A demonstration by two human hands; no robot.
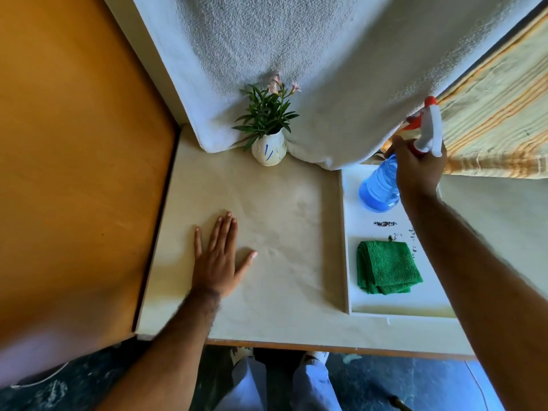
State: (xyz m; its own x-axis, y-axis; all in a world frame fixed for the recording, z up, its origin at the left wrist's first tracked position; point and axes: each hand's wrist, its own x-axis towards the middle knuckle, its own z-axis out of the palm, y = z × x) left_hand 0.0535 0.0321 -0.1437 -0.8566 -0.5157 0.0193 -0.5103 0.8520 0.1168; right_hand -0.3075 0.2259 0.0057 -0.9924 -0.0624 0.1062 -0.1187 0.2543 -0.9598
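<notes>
**Item 1. Spray bottle [379,188].** Clear blue body, white and red trigger head. It sits over the far end of the white tray [385,307], at the right of the counter [281,203], and leans away from the person. Whether its base touches the tray cannot be told.

**Item 2. Right hand [418,170].** The grip is closed round the bottle's neck just under the trigger head. This looks like a hold for lifting or carrying, with a finger close enough to reach the trigger. The hand covers the neck, and the fingers on the far side are hidden.

**Item 3. Left hand [218,262].** Flat on the bare counter with fingers straight and spread, holding nothing. It probably serves to steady the person.

**Item 4. Green cloth [387,266].** Folded, lying on the tray nearer the person and well apart from the bottle. It seems set ready for wiping. Dark marks [385,223] on the tray between cloth and bottle are too small to read.

**Item 5. Vase [269,151].** White, upright at the back of the counter, holding a leafy plant [267,114] with pale flowers.

**Item 6. Surroundings.** A white towel [296,54] hangs behind the vase and hides whatever is behind it. A striped cloth [498,114] is cut off at the right edge. A wooden panel [74,143] stands at the left.
</notes>
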